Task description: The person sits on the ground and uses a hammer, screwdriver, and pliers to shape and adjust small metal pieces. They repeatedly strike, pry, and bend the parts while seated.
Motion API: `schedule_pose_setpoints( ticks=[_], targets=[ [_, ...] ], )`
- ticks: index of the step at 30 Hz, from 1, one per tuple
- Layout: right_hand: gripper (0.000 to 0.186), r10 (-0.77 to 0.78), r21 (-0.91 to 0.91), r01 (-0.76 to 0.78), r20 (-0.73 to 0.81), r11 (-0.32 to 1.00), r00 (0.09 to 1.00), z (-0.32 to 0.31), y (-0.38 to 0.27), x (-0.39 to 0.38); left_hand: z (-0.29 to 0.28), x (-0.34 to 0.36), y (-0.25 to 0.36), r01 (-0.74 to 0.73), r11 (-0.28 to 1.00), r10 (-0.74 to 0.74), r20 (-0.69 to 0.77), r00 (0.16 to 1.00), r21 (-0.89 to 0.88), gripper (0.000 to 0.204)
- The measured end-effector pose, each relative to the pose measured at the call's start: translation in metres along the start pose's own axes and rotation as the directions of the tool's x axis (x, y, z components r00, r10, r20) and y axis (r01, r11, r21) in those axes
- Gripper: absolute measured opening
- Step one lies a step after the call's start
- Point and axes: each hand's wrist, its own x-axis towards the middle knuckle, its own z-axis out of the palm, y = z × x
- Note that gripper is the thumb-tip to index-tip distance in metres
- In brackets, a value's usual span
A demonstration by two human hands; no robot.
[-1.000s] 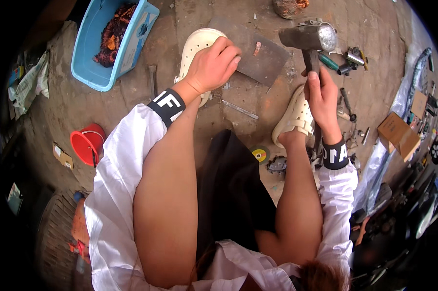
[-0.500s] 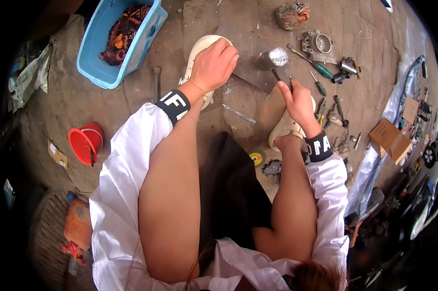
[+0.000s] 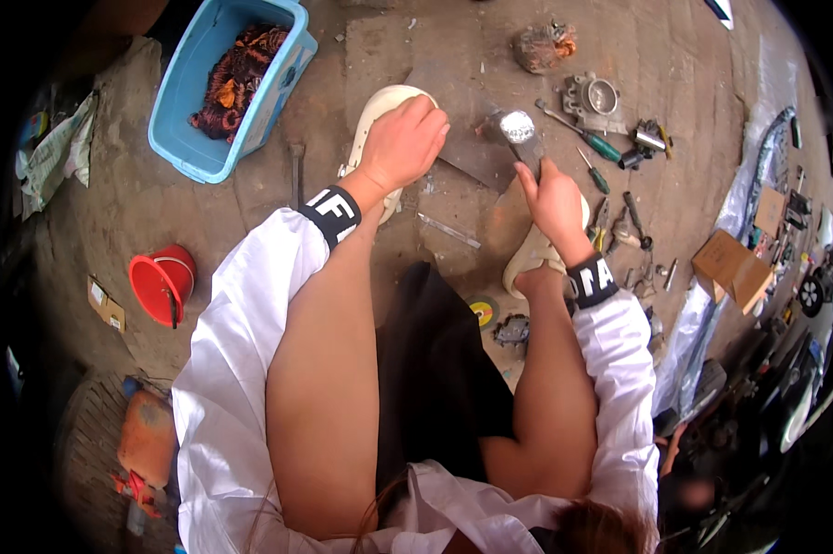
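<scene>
My right hand (image 3: 557,205) is closed around the handle of a hammer (image 3: 518,129), whose head has a bright, shiny round face turned up toward me. The hammer head is over the right end of a thin dark metal plate (image 3: 472,159) on the ground; whether they touch, I cannot tell. At the left, my left hand (image 3: 403,146) is in front of my left cream clog (image 3: 372,118), its fingers curled together. What those fingers hold, if anything, is hidden. My right clog (image 3: 531,257) is below my right hand.
A blue bin (image 3: 182,102) with dark reddish wound material stands far left, a red bucket (image 3: 161,284) nearer. Screwdrivers (image 3: 578,129), pliers (image 3: 601,222), a round metal housing (image 3: 596,97) and a cardboard box (image 3: 732,268) lie right. A metal strip (image 3: 449,230) and yellow-centred disc (image 3: 483,310) lie between my feet.
The hammer head has come slightly nearer and left, its shiny face tipping more toward me. My left hand stays by the clog, fingers curled. The whole view has shifted a little.
</scene>
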Motion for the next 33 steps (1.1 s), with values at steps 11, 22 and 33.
schedule_pose_setpoints(
  ticks=[11,22,33],
  targets=[
    [0.038,-0.236,0.297,0.452,-0.550,0.841,0.801,-0.059,-0.023,-0.015,0.003,-0.003,0.005,0.055,0.997,-0.055,0.010,0.998,0.045,0.011],
    [0.041,-0.070,0.307,0.107,-0.128,0.946,0.989,-0.053,-0.036,-0.007,-0.001,-0.007,-0.004,-0.024,0.989,0.025,-0.004,1.000,0.147,0.013],
    [0.048,0.055,0.117,-0.049,-0.046,0.992,0.997,0.008,-0.010,-0.012,0.001,-0.005,0.000,0.000,0.996,-0.001,0.013,1.000,0.085,0.011]
  ],
)
